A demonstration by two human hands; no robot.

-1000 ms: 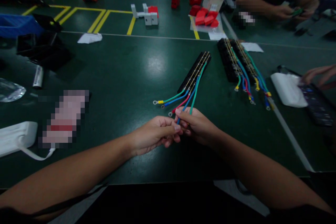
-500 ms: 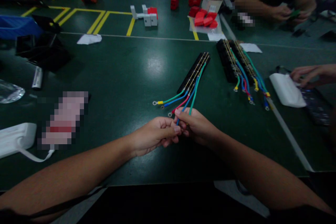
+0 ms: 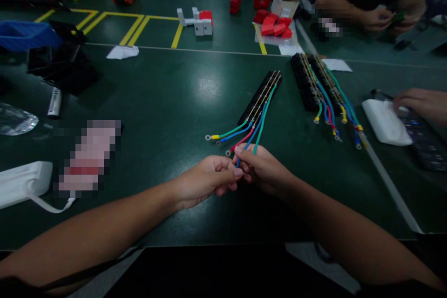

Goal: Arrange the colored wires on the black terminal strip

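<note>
A black terminal strip (image 3: 260,95) with brass bars lies in front of me, and several coloured wires run from its near end. My right hand (image 3: 260,165) pinches a blue wire (image 3: 253,136) between thumb and fingers. Beside it passes a green wire (image 3: 263,121), its end hidden by that hand. My left hand (image 3: 218,176) closes on the blue wire's end, which its fingertips cover. Left of the hands, a green wire with a yellow-sleeved ring terminal (image 3: 212,137), another blue wire (image 3: 232,137) and a red wire (image 3: 242,141) fan out loose.
Two more wired black strips (image 3: 307,84) lie to the right. A white box (image 3: 386,122) sits by another person's hand (image 3: 422,102). On the left are a phone (image 3: 92,153), a white charger (image 3: 26,184) and black plastic parts (image 3: 64,67). Red parts (image 3: 275,27) lie at the back.
The view has shifted slightly, so the table things sit a little further right. My hands keep the same hold on the blue wire. The other person's hand at the right has moved over the dark device.
</note>
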